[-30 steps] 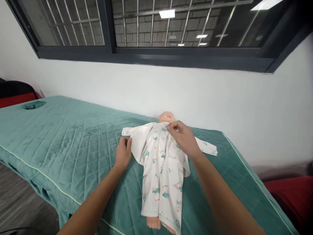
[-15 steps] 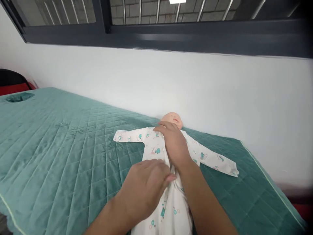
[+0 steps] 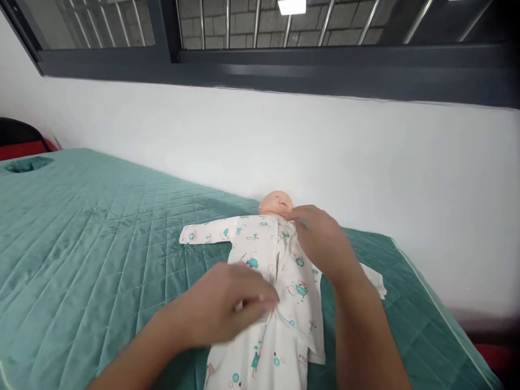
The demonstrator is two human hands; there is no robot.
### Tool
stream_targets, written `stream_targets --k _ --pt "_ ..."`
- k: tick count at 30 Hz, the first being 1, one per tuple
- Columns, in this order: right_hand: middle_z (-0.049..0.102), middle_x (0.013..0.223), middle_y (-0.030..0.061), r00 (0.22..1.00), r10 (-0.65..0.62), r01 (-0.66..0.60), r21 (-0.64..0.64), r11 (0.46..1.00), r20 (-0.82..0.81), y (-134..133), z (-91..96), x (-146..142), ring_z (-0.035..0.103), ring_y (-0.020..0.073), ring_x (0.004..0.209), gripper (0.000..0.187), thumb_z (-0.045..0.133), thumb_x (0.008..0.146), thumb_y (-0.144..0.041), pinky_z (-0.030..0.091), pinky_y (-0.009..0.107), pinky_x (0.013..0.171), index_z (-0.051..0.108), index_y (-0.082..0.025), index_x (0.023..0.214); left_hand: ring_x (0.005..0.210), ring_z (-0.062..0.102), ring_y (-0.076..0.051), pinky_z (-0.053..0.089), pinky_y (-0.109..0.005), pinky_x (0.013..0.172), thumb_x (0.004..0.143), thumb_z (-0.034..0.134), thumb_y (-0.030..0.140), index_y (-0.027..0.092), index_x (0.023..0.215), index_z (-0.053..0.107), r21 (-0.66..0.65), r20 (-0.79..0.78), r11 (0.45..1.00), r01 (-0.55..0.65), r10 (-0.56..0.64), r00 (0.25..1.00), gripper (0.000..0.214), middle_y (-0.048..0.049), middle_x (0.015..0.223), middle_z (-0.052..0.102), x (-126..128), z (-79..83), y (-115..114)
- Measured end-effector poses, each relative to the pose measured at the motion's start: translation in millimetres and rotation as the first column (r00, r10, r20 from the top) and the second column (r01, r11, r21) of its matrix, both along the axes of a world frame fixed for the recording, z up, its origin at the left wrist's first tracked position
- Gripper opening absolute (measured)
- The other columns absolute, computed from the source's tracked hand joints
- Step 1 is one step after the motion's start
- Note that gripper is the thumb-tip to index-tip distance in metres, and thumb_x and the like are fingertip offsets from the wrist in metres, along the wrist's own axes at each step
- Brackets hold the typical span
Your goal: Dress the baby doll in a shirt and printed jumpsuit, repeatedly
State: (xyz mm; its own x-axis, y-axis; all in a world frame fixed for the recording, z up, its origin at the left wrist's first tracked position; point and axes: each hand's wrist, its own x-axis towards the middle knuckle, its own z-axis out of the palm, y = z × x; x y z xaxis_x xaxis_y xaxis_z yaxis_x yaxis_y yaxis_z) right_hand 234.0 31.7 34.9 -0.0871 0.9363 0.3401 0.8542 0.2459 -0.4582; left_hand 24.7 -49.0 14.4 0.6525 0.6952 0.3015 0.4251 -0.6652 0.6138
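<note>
A baby doll (image 3: 275,203) lies on its back, head toward the wall, in white baby clothes (image 3: 254,244) printed with small teal and pink figures. My right hand (image 3: 323,241) is closed at the collar by the doll's neck, a bit of printed cloth showing between its fingers. Over the waist, my left hand (image 3: 231,303) is bent into a pinch, slightly blurred; what its fingertips hold, if anything, cannot be made out. A front flap spreads toward the right below my right hand. One sleeve stretches out left; the other is mostly hidden behind my right arm.
A green quilted cover (image 3: 122,260) lies under the doll, with a round hole (image 3: 29,164) at its far left. Behind stands a white wall (image 3: 385,162) below a dark window frame (image 3: 284,70). A black and red object (image 3: 20,138) sits at the left edge.
My right hand has moved from the chest to the collar on the right. The front flap now lies spread over the right side. My left hand has shifted slightly left and down.
</note>
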Motion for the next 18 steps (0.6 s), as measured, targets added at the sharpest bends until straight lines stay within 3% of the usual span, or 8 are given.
stream_targets --k 2,4,5,6,10,14,18 --pt "0.069 0.103 0.0027 0.993 -0.117 0.116 -0.03 0.993 -0.034 -1 3.8 2 0.06 0.0208 0.091 0.024 0.043 0.089 -0.025 0.041 0.033 0.071 0.067 -0.026 0.092 0.072 0.059 -0.011 0.043 -0.023 0.069 0.094 0.047 0.024 0.02 0.082 0.065 -0.118 0.159 0.967 -0.227 0.244 0.957 0.022 0.0023 0.081 0.069 -1 6.1 26" --pt "0.068 0.088 0.0031 0.978 -0.204 0.198 -0.124 0.972 -0.038 0 3.2 0 0.059 0.0202 0.078 0.021 0.048 0.088 -0.038 0.039 0.032 0.064 0.063 -0.024 0.085 0.072 0.058 -0.013 0.042 -0.024 0.065 0.091 0.051 0.031 0.02 0.081 0.067 -0.19 0.254 0.873 -0.449 0.485 0.837 0.022 0.0019 0.081 0.069 4 7.4 56" --pt "0.067 0.083 0.0032 0.974 -0.225 0.217 -0.174 0.961 -0.025 1 1.1 -3 0.058 0.0204 0.075 0.023 0.05 0.087 -0.043 0.038 0.031 0.063 0.06 -0.023 0.081 0.073 0.059 -0.014 0.042 -0.024 0.065 0.09 0.053 0.033 0.021 0.083 0.068 -0.215 0.284 0.844 -0.492 0.536 0.795 0.021 0.0017 0.081 0.07 10 6.4 71" --pt "0.066 0.079 0.0035 0.971 -0.237 0.23 -0.217 0.949 -0.007 4 -2.1 -5 0.058 0.0208 0.074 0.026 0.052 0.085 -0.047 0.038 0.032 0.062 0.058 -0.023 0.079 0.075 0.06 -0.015 0.042 -0.025 0.066 0.089 0.054 0.033 0.021 0.083 0.07 -0.236 0.294 0.836 -0.495 0.547 0.784 0.02 0.0015 0.083 0.071 17 4.5 85" --pt "0.065 0.077 0.0057 0.963 -0.27 0.26 -0.259 0.93 -0.002 15 -19.6 -11 0.058 0.0228 0.073 0.029 0.056 0.082 -0.051 0.038 0.033 0.062 0.052 -0.023 0.076 0.078 0.063 -0.018 0.044 -0.028 0.071 0.084 0.056 0.028 0.021 0.081 0.072 -0.266 0.179 0.868 -0.42 0.473 0.863 0.017 -0.002 0.087 0.073 45 -7.0 122" --pt "0.064 0.068 0.0044 0.962 -0.251 0.225 -0.204 0.953 -0.109 24 -34.0 -8 0.056 0.0209 0.062 0.021 0.053 0.081 -0.042 0.037 0.032 0.055 0.054 -0.024 0.07 0.073 0.06 -0.019 0.041 -0.03 0.064 0.082 0.054 0.02 0.02 0.067 0.065 -0.186 0.092 0.864 -0.467 0.489 0.867 0.019 -0.0036 0.078 0.07 57 -16.6 127" --pt "0.066 0.066 0.0037 0.942 -0.255 0.228 -0.142 0.963 -0.218 23 -37.8 -8 0.056 0.019 0.06 0.017 0.052 0.079 -0.033 0.037 0.03 0.054 0.059 -0.023 0.068 0.075 0.06 -0.017 0.042 -0.028 0.068 0.084 0.053 0.017 0.02 0.071 0.063 -0.171 0.221 0.869 -0.464 0.493 0.842 0.017 -0.0018 0.079 0.07 56 -19.6 124"
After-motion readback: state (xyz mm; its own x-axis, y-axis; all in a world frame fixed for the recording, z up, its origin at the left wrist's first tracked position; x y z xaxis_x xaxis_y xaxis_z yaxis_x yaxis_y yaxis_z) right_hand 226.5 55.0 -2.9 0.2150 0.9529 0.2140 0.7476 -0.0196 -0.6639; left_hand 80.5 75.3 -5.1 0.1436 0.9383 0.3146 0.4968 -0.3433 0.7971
